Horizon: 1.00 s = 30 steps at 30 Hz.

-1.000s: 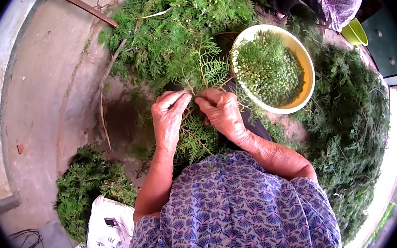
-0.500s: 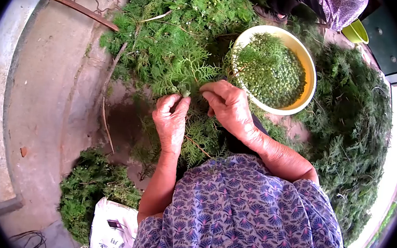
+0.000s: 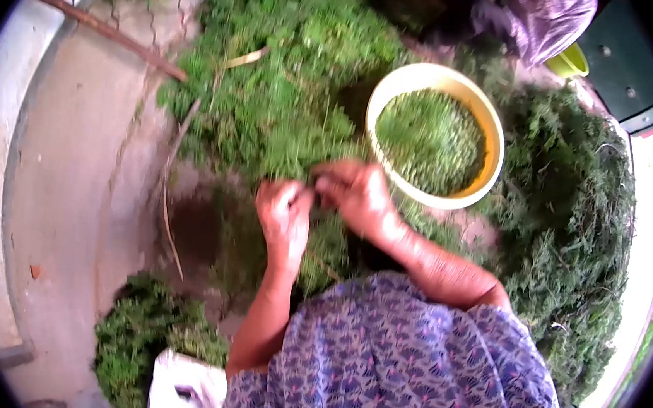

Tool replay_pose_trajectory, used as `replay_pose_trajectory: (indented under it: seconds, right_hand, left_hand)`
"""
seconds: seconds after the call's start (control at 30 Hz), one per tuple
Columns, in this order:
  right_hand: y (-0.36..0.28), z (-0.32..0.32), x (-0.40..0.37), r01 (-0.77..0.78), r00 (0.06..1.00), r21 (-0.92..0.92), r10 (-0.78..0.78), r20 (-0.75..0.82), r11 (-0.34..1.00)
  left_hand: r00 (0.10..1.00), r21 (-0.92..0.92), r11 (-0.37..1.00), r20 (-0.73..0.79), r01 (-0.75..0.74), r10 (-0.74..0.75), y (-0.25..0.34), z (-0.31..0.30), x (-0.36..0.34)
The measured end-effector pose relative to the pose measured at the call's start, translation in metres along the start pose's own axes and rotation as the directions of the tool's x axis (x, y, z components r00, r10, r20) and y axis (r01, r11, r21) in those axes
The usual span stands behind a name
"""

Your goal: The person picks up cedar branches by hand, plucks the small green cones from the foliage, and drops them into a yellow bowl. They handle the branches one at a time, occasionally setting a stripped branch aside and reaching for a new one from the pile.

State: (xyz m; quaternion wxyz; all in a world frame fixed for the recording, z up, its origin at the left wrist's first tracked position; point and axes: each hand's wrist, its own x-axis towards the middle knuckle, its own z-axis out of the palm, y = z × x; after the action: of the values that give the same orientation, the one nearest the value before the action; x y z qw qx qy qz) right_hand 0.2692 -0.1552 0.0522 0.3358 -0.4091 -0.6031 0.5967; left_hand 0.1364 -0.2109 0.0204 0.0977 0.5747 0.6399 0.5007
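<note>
My left hand (image 3: 284, 214) is closed in a pinch at the stem end of a feathery evergreen sprig (image 3: 300, 149), whose green fronds spread out above the fingers. Close beside it, almost touching, is my right hand (image 3: 358, 197), its fingers curled together; motion blur hides what they grip, if anything. Just beyond the right hand stands a pale yellow basin (image 3: 492, 180) holding many small green berry-like cones (image 3: 463, 150). A leafy sprig (image 3: 419, 123) lies over them on the left side. More cut greenery (image 3: 322, 254) lies below my hands.
Heaped evergreen branches (image 3: 281, 13) lie ahead, with another large pile (image 3: 573, 226) at the right. A wooden stick (image 3: 108, 31) crosses the paving at upper left. A white sack (image 3: 182, 389) lies at lower left. Another person's patterned clothing (image 3: 548, 21) and a lime-green container (image 3: 569, 62) show at upper right.
My hands have come closer together, the right one moving left toward the left fingertips. The whole view has shifted slightly, and the picture is more blurred.
</note>
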Motion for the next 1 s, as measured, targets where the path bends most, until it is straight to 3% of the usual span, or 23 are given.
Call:
replay_pose_trajectory:
  seconds: [0.07,0.1,0.13,0.2,0.27,0.33,0.4,0.47,0.53,0.6,0.67,0.73,0.87,0.93,1.0]
  right_hand:
    - [0.003,-0.006,0.006,-0.079,0.995,0.253,0.062,0.072,0.964]
    - [0.002,-0.007,0.005,-0.112,0.993,0.331,0.098,0.061,0.937]
    - [-0.001,-0.010,0.008,-0.125,0.992,0.405,0.117,0.044,0.906]
    - [0.009,-0.015,0.011,-0.163,0.986,0.413,0.137,0.093,0.896]
    - [0.009,-0.015,0.011,-0.101,0.983,0.191,0.068,0.169,0.976]
    - [0.010,-0.007,0.011,-0.042,0.994,0.186,0.023,0.106,0.982]
    - [0.021,-0.003,0.016,0.149,0.987,-0.033,-0.147,0.063,0.988]
    - [0.027,-0.002,0.018,0.143,0.989,-0.001,-0.143,0.043,0.990]
    - [0.026,-0.004,0.019,-0.063,0.983,0.233,0.020,0.183,0.970]
    - [0.021,-0.009,0.019,-0.066,0.980,0.289,0.007,0.201,0.955]
    - [0.007,-0.019,0.019,-0.288,0.912,0.354,0.142,0.386,0.890]
    - [0.014,-0.017,0.019,-0.254,0.922,0.448,0.074,0.380,0.857]
    - [0.010,-0.016,0.018,-0.244,0.927,0.395,0.094,0.363,0.886]
    - [0.013,-0.015,0.018,-0.266,0.921,0.317,0.143,0.363,0.911]
    - [0.016,-0.014,0.019,-0.284,0.930,0.367,0.163,0.328,0.886]
  left_hand:
    - [0.981,-0.117,0.974,0.036,0.195,-0.192,0.001,-0.002,0.000]
    - [0.971,-0.288,0.928,0.036,0.238,-0.238,0.001,0.000,-0.001]
    - [0.970,-0.286,0.928,0.028,0.240,-0.242,0.001,-0.001,-0.002]
    - [0.935,-0.424,0.836,0.094,0.349,-0.342,0.003,-0.003,-0.001]
    - [0.942,-0.415,0.849,0.075,0.327,-0.326,0.004,-0.002,0.000]
    - [0.972,-0.298,0.926,0.045,0.233,-0.230,0.005,-0.001,-0.001]
    - [0.975,-0.241,0.945,0.041,0.220,-0.217,0.008,-0.002,0.000]
    - [0.975,-0.166,0.964,0.107,0.208,-0.192,0.005,-0.004,-0.002]
    - [0.967,-0.219,0.943,0.104,0.249,-0.231,0.007,-0.004,-0.002]
    - [0.953,-0.378,0.875,0.145,0.301,-0.265,0.001,-0.004,-0.004]
    - [0.929,-0.444,0.817,0.162,0.369,-0.331,-0.004,-0.006,-0.007]
    - [0.913,-0.465,0.786,0.208,0.409,-0.352,-0.003,-0.009,-0.005]
    - [0.930,-0.424,0.830,0.212,0.363,-0.299,-0.004,-0.011,-0.004]
    - [0.899,-0.419,0.798,0.270,0.433,-0.346,-0.003,-0.012,-0.005]
    - [0.885,-0.434,0.772,0.261,0.465,-0.386,0.000,-0.012,-0.004]
